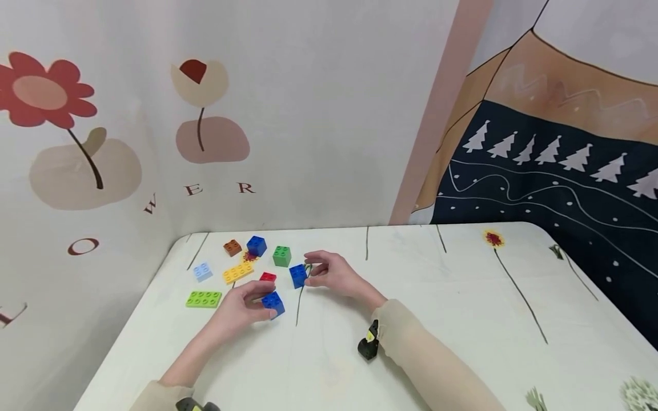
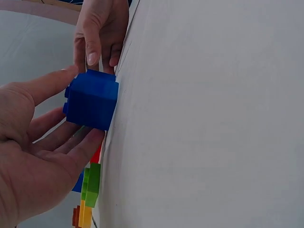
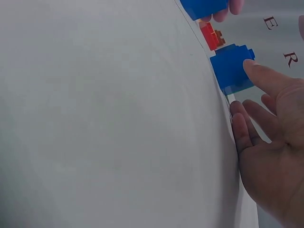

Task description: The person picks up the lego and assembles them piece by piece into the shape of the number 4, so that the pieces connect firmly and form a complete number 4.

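Observation:
My left hand (image 1: pixel 240 308) holds a blue block (image 1: pixel 273 305) between thumb and fingers. In the left wrist view this blue block (image 2: pixel 92 99) has its studs turned toward the hand. Just beyond it, another blue block (image 1: pixel 297 275) sits on the table beside my right hand (image 1: pixel 336 275). The right thumb is at that block's edge, while the other fingers reach loosely past it. From the right wrist, the thumb tip overlaps the second blue block (image 3: pixel 232 69), and the fingers lie low near the table. A red block (image 1: pixel 268 277) is partly hidden behind the left hand.
Around the hands on the white table (image 1: pixel 437 342) lie a green block (image 1: pixel 281 256), a third blue block (image 1: pixel 256 246), a brown one (image 1: pixel 232 247), a yellow one (image 1: pixel 238 273), a light blue one (image 1: pixel 203 272) and a lime one (image 1: pixel 203 299). A printed curtain (image 1: pixel 319 114) hangs behind.

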Action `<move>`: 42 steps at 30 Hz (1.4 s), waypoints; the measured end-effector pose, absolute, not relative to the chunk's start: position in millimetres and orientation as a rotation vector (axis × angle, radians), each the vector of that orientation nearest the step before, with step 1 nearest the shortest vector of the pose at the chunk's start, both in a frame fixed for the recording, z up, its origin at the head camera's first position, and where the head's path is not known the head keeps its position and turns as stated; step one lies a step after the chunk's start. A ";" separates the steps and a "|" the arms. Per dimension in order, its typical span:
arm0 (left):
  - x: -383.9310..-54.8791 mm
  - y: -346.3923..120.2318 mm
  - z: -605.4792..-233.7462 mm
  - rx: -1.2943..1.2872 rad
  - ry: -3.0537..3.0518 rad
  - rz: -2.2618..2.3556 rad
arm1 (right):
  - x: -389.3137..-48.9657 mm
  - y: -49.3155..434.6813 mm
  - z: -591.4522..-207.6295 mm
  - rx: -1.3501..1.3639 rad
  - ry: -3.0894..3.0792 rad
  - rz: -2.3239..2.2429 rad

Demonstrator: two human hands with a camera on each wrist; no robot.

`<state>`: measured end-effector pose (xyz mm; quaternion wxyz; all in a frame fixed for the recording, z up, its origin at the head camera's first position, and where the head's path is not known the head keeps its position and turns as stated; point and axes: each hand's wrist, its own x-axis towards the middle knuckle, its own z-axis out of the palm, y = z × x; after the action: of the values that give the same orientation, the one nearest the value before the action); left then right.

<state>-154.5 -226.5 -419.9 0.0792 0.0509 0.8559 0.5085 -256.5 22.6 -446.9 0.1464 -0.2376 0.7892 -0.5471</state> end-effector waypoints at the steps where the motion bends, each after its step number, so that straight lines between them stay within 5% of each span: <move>1: -154.7 -226.2 -420.6 0.165 2.558 1.517 | -256.1 22.2 -447.0 -0.679 2.275 -1.569; 42: -153.5 -224.2 -423.3 0.147 2.621 1.461 | -245.1 57.8 -443.6 -0.823 2.379 -1.368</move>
<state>-153.5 -224.2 -423.3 0.0685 0.0490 0.8704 0.4851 -245.1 57.8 -443.6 0.1380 -0.2845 0.8224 -0.4730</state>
